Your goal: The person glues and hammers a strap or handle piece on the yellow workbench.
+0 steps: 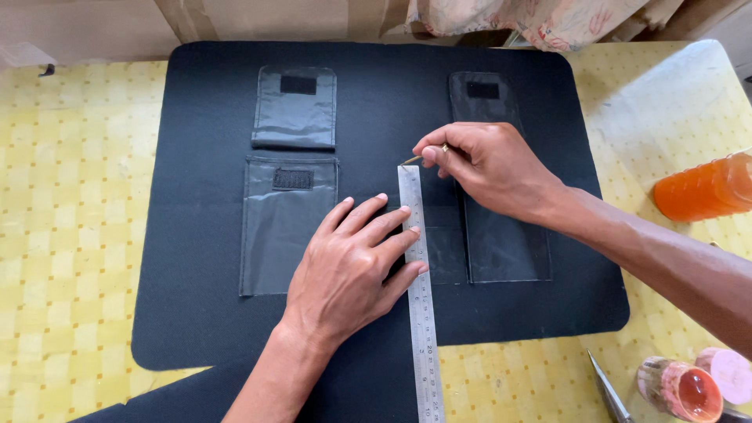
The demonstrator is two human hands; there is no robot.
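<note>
Pressing flat, the left hand pins a steel ruler on black fabric; the right hand pinches a marking tool at its top. Slackened pressure could let the ruler slip, skewing the line.

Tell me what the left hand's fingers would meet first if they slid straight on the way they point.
The left hand points up-right; its fingers already press the steel ruler. Beyond it, probably the right hand.

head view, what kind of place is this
Probably a small sewing or bag-making workbench: a steel ruler pressed on a black fabric panel with sewn pockets, on a yellow checked tablecloth.
</note>
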